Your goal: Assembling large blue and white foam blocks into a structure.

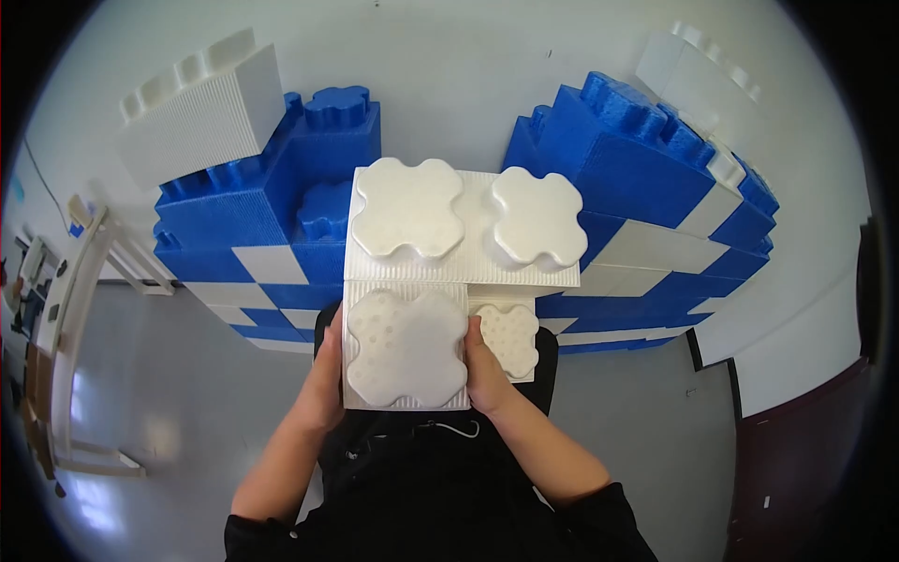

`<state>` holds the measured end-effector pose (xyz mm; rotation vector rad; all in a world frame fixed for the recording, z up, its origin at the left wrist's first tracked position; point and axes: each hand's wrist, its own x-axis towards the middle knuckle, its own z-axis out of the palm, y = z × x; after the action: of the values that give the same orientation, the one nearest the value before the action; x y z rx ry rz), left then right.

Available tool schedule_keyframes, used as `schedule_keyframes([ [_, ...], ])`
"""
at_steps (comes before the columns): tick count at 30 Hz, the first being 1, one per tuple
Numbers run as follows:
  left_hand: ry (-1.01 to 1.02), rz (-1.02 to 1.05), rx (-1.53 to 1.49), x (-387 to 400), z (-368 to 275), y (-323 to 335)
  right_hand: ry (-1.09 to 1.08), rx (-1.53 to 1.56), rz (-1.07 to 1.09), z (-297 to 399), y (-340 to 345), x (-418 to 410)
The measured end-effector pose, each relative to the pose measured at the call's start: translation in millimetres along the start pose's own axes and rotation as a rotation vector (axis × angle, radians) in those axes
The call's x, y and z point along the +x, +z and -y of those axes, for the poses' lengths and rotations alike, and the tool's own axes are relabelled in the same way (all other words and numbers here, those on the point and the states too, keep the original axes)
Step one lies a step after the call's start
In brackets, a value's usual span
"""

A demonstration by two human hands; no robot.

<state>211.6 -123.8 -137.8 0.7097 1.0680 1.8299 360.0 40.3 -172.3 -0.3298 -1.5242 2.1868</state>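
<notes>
Large white foam-like building blocks with clover-shaped studs are in front of my body. My left hand [327, 379] presses the left side of the near white block [407, 348], and my right hand [488, 372] presses its right side. Against its far edge lies a wider white block [477, 183] with two studs. Lower down, beside my right hand, shows another white block [507, 341] with a dimpled stud. Whether these blocks are joined cannot be told. My fingertips are mostly hidden.
Stacked blue and white blocks rise at the left [225, 225] and right [632, 183], against a pale wall [435, 70]. A white block [204, 119] tops the left stack. A white table [77, 281] stands far left; a dark red surface [793, 449] lies lower right.
</notes>
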Motion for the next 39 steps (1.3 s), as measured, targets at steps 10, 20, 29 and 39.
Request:
schedule_keyframes([
  [10, -0.117, -0.162, 0.222, 17.6, -6.1, -4.4, 0.000, -0.055, -0.238, -3.2, 14.1, 2.1],
  [20, -0.031, -0.137, 0.164, 22.0, 1.5, 2.5, -0.049, -0.022, -0.222, 2.4, 11.9, 1.2],
  [29, 0.095, -0.105, 0.262, 22.3, 8.4, -13.1, -0.159, -0.554, -0.330, 17.8, -21.5, -3.9],
  [39, 0.273, -0.009, 0.641, 7.8, -11.5, 7.3, -0.650, -1.586, -0.505, -1.0, -50.5, 0.9],
])
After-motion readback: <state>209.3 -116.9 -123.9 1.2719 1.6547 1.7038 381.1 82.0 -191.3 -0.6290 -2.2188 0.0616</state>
